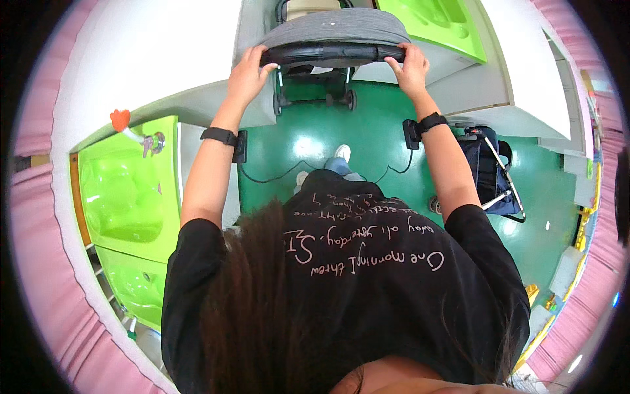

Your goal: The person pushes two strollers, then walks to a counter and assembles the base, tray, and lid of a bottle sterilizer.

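In front of me stands a stroller with a grey fabric canopy (335, 27) and a black handlebar (328, 52) across its near side. My left hand (251, 73) grips the left end of the bar, its thumb on the near side. At the bar's right end my right hand (411, 71) has its fingers closed over it, thumb pointing inward. Below the bar the stroller's wheels (315, 102) rest on the green floor. Much of the seat is hidden beneath the canopy. Straps with small black boxes circle both my wrists.
Green basins (125, 190) line the left, one with a faucet (154, 143) bearing an orange topper. Another green basin (440, 23) lies at the far right. White counters (164, 59) flank the stroller closely. A folded dark-blue stroller or cart (489, 174) stands on the floor to my right.
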The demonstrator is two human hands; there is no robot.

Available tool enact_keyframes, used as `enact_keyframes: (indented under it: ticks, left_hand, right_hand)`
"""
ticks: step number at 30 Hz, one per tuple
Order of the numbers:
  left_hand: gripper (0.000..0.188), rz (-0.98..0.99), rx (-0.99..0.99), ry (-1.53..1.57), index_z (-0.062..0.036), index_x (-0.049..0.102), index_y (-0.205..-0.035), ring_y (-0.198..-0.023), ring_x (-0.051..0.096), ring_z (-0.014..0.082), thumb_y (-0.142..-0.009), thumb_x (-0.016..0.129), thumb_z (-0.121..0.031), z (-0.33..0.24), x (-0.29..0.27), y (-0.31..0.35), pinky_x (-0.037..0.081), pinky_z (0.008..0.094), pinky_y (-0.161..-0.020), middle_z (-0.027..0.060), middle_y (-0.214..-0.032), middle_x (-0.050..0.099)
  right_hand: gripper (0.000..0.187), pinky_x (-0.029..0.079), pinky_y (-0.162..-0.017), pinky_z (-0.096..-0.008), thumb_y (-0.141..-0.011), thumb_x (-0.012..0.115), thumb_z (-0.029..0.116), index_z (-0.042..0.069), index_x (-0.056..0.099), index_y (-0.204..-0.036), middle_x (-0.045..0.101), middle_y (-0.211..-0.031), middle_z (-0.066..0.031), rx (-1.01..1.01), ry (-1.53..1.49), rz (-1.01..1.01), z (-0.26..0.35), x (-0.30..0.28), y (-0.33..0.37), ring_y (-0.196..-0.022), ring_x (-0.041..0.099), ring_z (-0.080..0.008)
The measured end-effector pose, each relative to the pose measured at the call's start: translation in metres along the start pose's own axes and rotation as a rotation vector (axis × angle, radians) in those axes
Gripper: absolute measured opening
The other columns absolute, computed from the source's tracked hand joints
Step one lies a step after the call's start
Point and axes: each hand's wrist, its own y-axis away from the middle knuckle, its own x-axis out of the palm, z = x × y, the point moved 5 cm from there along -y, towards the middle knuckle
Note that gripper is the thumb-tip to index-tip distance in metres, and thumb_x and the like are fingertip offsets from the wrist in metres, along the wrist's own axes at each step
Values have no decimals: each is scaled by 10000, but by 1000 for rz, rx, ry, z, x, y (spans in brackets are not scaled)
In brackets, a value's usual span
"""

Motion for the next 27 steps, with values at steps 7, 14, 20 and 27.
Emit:
enact_keyframes:
  ticks: [7, 14, 20, 27]
  left_hand:
    - [437, 1, -23, -17, -58, 447, -1164, -981, 540, 349, -840, 573, -322, 4, 11, -45, 465, 401, -798, 161, -1093, 514]
    - [417, 37, -102, 26, -32, 413, -1200, -1069, 501, 333, -865, 558, -233, 28, 20, -75, 422, 393, -893, 180, -1162, 472]
    - [418, 50, -121, 48, -46, 398, -1225, -1094, 476, 336, -874, 548, -217, 33, 24, -83, 398, 383, -928, 185, -1166, 457]
    - [429, 10, -138, 50, -49, 396, -1225, -1098, 475, 344, -861, 565, -199, 31, 28, -72, 404, 389, -918, 181, -1168, 459]
  right_hand:
    - [590, 272, -910, -465, -709, 637, 536, 94, 522, -1083, 551, -1051, -70, -13, -9, -68, -11, 12, -40, -1050, 470, -260]
    - [583, 276, -888, -437, -720, 599, 569, 98, 540, -1059, 519, -1070, -78, -62, -6, -101, -8, 20, -66, -1063, 443, -253]
    - [567, 265, -885, -427, -722, 612, 547, 99, 536, -1061, 509, -1065, -78, -90, -35, -89, -12, 24, -71, -1055, 436, -254]
    - [548, 257, -895, -415, -735, 614, 525, 95, 532, -1066, 515, -1063, -74, -98, -51, -66, -12, 20, -72, -1049, 442, -255]
